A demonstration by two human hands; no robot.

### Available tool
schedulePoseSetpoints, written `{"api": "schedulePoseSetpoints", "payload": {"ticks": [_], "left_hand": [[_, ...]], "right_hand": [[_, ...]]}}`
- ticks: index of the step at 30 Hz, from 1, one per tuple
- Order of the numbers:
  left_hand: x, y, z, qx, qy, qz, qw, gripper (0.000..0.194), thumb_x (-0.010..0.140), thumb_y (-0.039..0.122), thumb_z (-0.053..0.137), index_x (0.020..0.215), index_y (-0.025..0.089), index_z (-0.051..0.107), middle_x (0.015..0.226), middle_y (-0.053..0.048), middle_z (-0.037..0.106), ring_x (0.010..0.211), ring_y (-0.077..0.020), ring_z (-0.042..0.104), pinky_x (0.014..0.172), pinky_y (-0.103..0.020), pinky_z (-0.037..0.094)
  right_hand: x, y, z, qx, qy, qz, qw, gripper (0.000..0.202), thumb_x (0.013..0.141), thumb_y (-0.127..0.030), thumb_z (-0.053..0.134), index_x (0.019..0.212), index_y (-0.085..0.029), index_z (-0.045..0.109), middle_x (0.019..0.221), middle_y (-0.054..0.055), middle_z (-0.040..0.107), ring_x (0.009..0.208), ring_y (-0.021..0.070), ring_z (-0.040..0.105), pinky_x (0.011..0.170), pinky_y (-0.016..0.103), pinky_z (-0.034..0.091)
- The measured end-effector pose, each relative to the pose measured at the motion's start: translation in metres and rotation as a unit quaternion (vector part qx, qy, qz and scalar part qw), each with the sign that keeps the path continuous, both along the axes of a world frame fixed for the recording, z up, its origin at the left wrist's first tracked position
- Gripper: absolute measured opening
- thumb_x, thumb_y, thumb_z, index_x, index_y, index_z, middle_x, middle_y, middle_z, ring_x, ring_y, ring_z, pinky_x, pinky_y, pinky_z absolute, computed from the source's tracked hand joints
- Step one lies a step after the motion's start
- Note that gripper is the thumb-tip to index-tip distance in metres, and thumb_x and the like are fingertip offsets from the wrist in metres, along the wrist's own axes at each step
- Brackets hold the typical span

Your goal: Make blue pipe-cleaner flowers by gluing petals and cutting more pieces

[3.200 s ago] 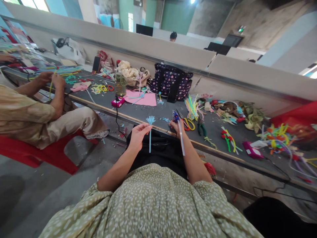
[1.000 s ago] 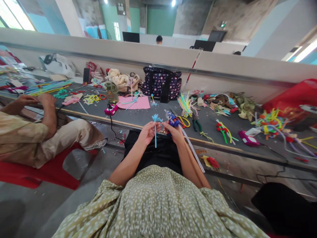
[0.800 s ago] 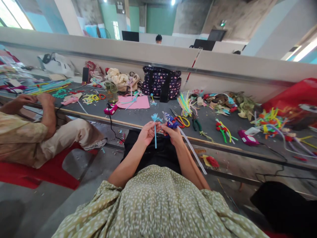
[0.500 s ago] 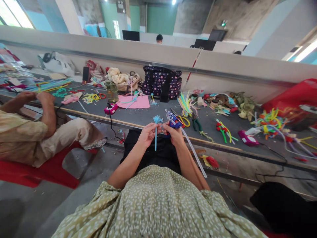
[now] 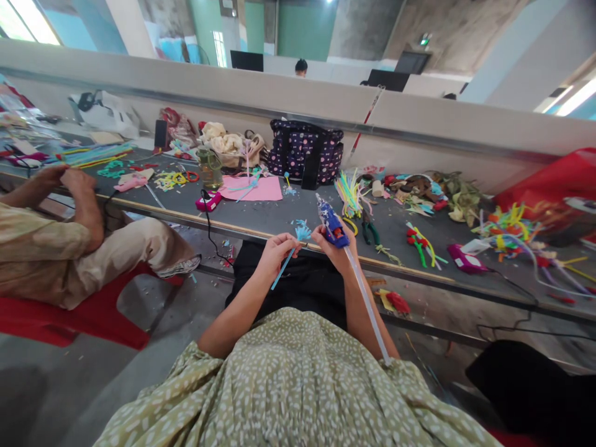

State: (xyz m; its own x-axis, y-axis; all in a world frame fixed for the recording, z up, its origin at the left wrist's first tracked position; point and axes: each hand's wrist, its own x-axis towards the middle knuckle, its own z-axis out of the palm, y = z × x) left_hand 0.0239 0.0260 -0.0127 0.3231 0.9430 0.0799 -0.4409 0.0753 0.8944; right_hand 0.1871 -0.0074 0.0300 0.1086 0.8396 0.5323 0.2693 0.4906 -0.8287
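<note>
Your left grip point(image 5: 277, 250) is pinched, thumb against fingers, on a pale blue fringed piece point(image 5: 302, 231) near its head. The frilled head fans out past your fingertips, and the thin stem slants down and left toward your lap. Your right grip point(image 5: 336, 249) is wrapped around a blue glue gun point(image 5: 333, 228), its nozzle aimed up and away from you over the counter point(image 5: 246, 221). A long clear stick point(image 5: 367, 304) runs from the gun's back end down along your right forearm to the sleeve. The fringed head sits just beside your right thumb, apart from the nozzle; you cannot tell whether thumb and fringe touch.

Both hands are at the counter's near edge, above your lap. Behind the gun, a yellow scissor handle point(image 5: 352, 227) shows partly, with dark green-handled pliers point(image 5: 371, 232) to its right. Beyond them lies a bundle of coloured strips point(image 5: 349, 194). Ahead and to your left are a pink sheet point(image 5: 270, 191) and a magenta box point(image 5: 208, 200) with a black cable. A polka-dot bag point(image 5: 288, 155) stands at the back. On your left, a co-worker point(image 5: 40, 248) sits on a red stool point(image 5: 109, 313).
</note>
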Motion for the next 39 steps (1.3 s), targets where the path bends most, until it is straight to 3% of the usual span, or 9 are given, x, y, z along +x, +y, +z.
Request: {"api": "schedulePoseSetpoints", "payload": {"ticks": [9, 27, 39], "left_hand": [[-0.001, -0.008, 0.006, 0.026, 0.021, -0.015, 0.999, 0.008, 0.068, 0.022, 0.069, 0.064, 0.016, 0.065, 0.062, 0.000, 0.063, 0.060, -0.0110, 0.056, 0.059, -0.022, 0.044], [-0.002, -0.011, 0.009, 0.047, 0.029, -0.036, 0.998, 0.006, 0.068, 0.020, 0.066, 0.064, 0.016, 0.066, 0.064, -0.001, 0.063, 0.059, -0.0101, 0.055, 0.062, -0.023, 0.044], [-0.001, -0.021, 0.021, 0.054, 0.038, -0.033, 0.997, 0.004, 0.066, 0.016, 0.066, 0.062, 0.016, 0.065, 0.060, 0.000, 0.062, 0.057, -0.0088, 0.052, 0.060, -0.021, 0.040]], "right_hand": [[0.003, -0.004, 0.002, 0.034, -0.093, -0.021, 0.995, 0.014, 0.078, -0.028, 0.066, 0.081, -0.023, 0.054, 0.077, -0.002, 0.060, 0.067, 0.0128, 0.054, 0.066, 0.027, 0.044], [0.006, -0.009, 0.006, 0.010, -0.147, -0.010, 0.989, 0.019, 0.079, -0.037, 0.067, 0.083, -0.024, 0.054, 0.078, -0.001, 0.062, 0.068, 0.0147, 0.055, 0.066, 0.026, 0.044], [0.009, -0.012, 0.008, -0.003, -0.199, -0.014, 0.980, 0.014, 0.080, -0.034, 0.065, 0.086, -0.024, 0.057, 0.077, 0.000, 0.062, 0.068, 0.0155, 0.057, 0.066, 0.026, 0.044]]}}
